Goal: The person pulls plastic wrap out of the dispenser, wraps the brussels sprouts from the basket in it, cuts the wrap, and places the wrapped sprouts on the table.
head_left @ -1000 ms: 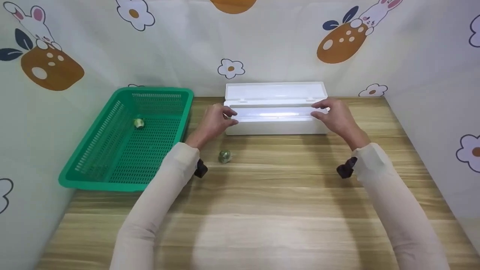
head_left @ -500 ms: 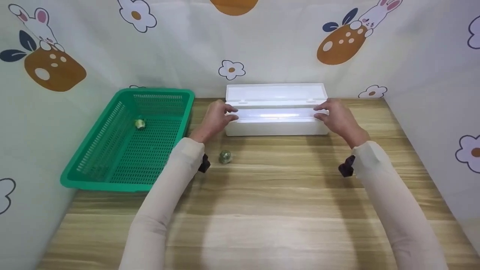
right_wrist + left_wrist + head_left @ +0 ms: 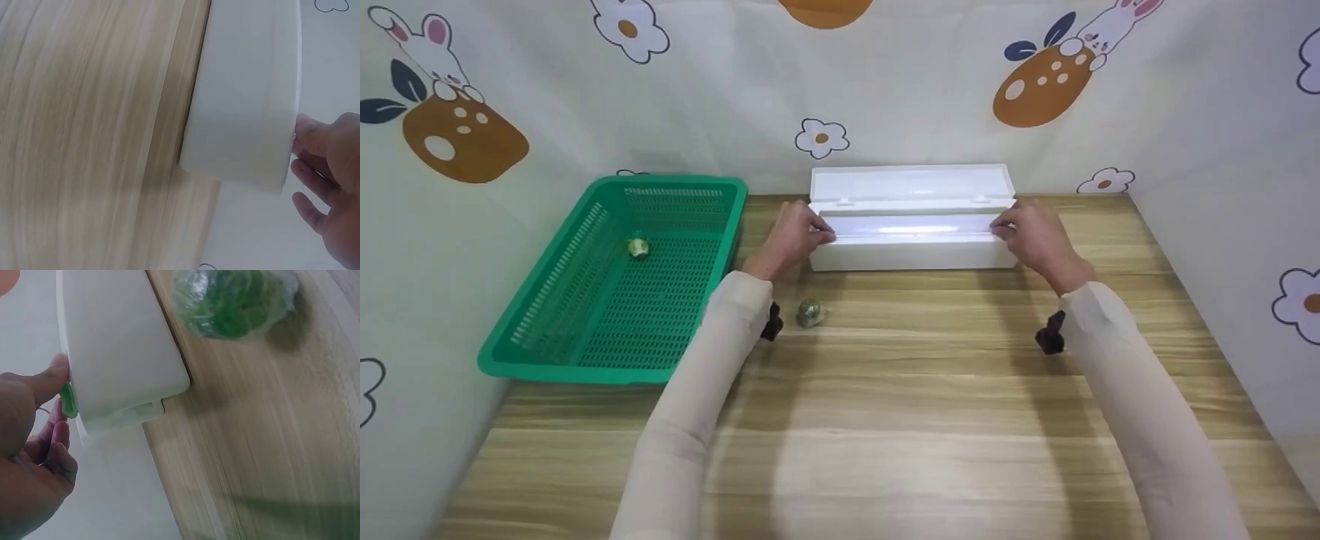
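Observation:
A long white cling film dispenser (image 3: 913, 257) stands against the back wall with its lid (image 3: 911, 182) raised. Shiny clear film (image 3: 915, 226) lies across its opening. At the left end my left hand (image 3: 793, 238) pinches the film's edge, thumb and fingertips together. A small green piece (image 3: 68, 400) shows between those fingers in the left wrist view. My right hand (image 3: 1037, 238) pinches at the opposite end; its fingertips are partly hidden behind the box wall in the right wrist view. A green, plastic-wrapped ball like a small cabbage (image 3: 810, 313) lies on the table near my left wrist.
On the left stands a green perforated basket (image 3: 495, 363) with one small pale-green wrapped ball (image 3: 638, 247) inside. My left forearm passes over its right front corner. Patterned cloth walls (image 3: 907, 90) enclose the wooden table (image 3: 915, 420) at the back and sides.
The thumb and fingers of both hands have closed from a parted pose into a pinch at the dispenser's ends. The left forearm has shifted slightly right. The box, basket and balls stay put.

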Demonstrator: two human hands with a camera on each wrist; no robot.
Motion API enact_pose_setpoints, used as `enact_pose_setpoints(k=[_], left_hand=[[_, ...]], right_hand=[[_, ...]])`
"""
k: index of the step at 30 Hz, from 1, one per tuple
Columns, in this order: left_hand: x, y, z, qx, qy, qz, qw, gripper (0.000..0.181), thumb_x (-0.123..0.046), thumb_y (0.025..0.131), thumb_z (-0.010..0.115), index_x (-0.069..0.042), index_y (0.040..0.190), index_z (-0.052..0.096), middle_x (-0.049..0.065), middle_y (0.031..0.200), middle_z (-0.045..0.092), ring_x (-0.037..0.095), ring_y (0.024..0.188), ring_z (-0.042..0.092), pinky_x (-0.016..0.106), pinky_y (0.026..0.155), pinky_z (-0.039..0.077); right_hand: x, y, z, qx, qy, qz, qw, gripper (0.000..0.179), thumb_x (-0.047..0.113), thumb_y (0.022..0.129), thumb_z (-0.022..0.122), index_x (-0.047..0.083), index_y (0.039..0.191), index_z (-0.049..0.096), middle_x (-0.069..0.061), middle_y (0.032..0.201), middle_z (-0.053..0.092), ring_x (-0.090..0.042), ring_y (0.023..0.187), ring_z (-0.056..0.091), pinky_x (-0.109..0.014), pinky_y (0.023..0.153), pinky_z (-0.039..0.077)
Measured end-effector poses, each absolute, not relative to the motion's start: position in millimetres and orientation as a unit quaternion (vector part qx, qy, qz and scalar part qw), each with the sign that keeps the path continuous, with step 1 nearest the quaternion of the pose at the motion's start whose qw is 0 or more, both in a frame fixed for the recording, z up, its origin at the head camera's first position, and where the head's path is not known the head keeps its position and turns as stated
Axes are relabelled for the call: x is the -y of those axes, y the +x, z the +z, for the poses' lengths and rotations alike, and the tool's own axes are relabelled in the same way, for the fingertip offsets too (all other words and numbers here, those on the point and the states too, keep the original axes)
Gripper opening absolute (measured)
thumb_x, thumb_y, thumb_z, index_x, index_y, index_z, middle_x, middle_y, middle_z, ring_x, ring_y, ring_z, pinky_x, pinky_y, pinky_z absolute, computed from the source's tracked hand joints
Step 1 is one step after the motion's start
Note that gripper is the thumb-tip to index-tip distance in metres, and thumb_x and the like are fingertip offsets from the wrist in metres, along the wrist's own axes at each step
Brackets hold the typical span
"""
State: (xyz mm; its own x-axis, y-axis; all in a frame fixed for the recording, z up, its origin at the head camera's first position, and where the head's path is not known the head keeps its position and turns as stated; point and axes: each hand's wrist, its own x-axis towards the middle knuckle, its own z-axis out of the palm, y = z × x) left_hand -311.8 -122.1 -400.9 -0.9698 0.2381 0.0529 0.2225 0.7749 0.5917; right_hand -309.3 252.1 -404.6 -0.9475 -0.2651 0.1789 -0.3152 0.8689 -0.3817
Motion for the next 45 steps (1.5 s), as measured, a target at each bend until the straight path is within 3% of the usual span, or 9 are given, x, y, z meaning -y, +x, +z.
enact_pose_setpoints(k=[2,6,10,17,23,26,32,39,45], left_hand=[[123,-312,-400,-0.941,0.117,0.318,0.016,0.016,-0.013,0.094,0.07,-0.003,0.103,0.079,0.014,0.105,0.077,0.027,0.1,0.064,0.038,0.092,0.05],[124,-313,-401,-0.94,0.099,0.326,0.026,0.018,-0.015,0.096,0.068,-0.003,0.104,0.079,0.013,0.104,0.077,0.026,0.097,0.064,0.04,0.103,0.043],[122,-313,-401,-0.939,0.078,0.332,0.045,0.019,-0.016,0.095,0.068,-0.003,0.104,0.078,0.013,0.105,0.076,0.027,0.107,0.058,0.042,0.108,0.038],[119,-312,-402,-0.946,0.126,0.299,0.006,0.019,-0.01,0.096,0.064,0.003,0.099,0.077,0.018,0.101,0.075,0.032,0.109,0.06,0.048,0.118,0.026],[115,-312,-403,-0.956,0.128,0.265,-0.005,0.023,-0.011,0.098,0.06,0.005,0.102,0.075,0.018,0.104,0.072,0.033,0.113,0.054,0.045,0.108,0.031],[111,-313,-404,-0.961,0.111,0.251,0.006,0.026,-0.015,0.101,0.057,0.004,0.105,0.073,0.018,0.108,0.068,0.033,0.115,0.05,0.044,0.106,0.033],[108,-315,-403,-0.957,0.068,0.282,0.017,0.028,-0.019,0.105,0.05,0.002,0.112,0.067,0.016,0.114,0.059,0.031,0.115,0.045,0.043,0.1,0.039],[106,-321,-399,-0.937,0.069,0.343,0.014,0.025,-0.016,0.107,0.044,0.002,0.116,0.059,0.015,0.11,0.061,0.025,0.1,0.054,0.037,0.091,0.049],[104,-324,-396,-0.918,0.069,0.39,-0.034,0.022,-0.013,0.108,0.043,0.003,0.113,0.057,0.016,0.107,0.065,0.025,0.097,0.059,0.033,0.083,0.048]], right_hand=[[-252,-310,-406,0.964,0.153,0.205,0.067,0.015,0.004,0.095,0.064,-0.006,0.102,0.075,-0.023,0.097,0.067,-0.038,0.091,0.057,-0.051,0.082,0.044],[-251,-311,-408,0.964,0.159,0.201,0.064,0.016,0.005,0.096,0.063,-0.005,0.102,0.073,-0.024,0.099,0.068,-0.041,0.095,0.057,-0.055,0.089,0.042],[-249,-312,-411,0.966,0.158,0.195,0.063,0.014,0.006,0.097,0.062,-0.004,0.101,0.071,-0.023,0.102,0.066,-0.042,0.101,0.055,-0.06,0.095,0.038],[-251,-311,-417,0.943,0.192,0.248,0.111,0.01,0.004,0.091,0.071,-0.003,0.095,0.076,-0.021,0.093,0.068,-0.037,0.092,0.057,-0.047,0.082,0.042],[-249,-315,-416,0.948,0.126,0.283,0.065,0.014,0.009,0.094,0.069,-0.003,0.097,0.076,-0.019,0.099,0.066,-0.03,0.091,0.057,-0.036,0.076,0.043],[-247,-316,-415,0.953,0.106,0.28,0.045,0.016,0.01,0.097,0.065,-0.004,0.1,0.074,-0.02,0.102,0.065,-0.03,0.091,0.057,-0.04,0.077,0.046],[-241,-319,-412,0.965,0.101,0.237,0.055,0.018,0.01,0.102,0.056,-0.006,0.102,0.065,-0.023,0.104,0.061,-0.039,0.1,0.054,-0.055,0.09,0.042],[-234,-322,-401,0.968,0.055,0.234,0.065,0.018,0.011,0.105,0.049,-0.004,0.109,0.058,-0.02,0.114,0.055,-0.035,0.098,0.054,-0.051,0.081,0.048],[-231,-326,-395,0.948,0.05,0.306,0.079,0.018,0.009,0.105,0.048,-0.005,0.111,0.058,-0.023,0.109,0.066,-0.035,0.1,0.064,-0.044,0.082,0.052]])
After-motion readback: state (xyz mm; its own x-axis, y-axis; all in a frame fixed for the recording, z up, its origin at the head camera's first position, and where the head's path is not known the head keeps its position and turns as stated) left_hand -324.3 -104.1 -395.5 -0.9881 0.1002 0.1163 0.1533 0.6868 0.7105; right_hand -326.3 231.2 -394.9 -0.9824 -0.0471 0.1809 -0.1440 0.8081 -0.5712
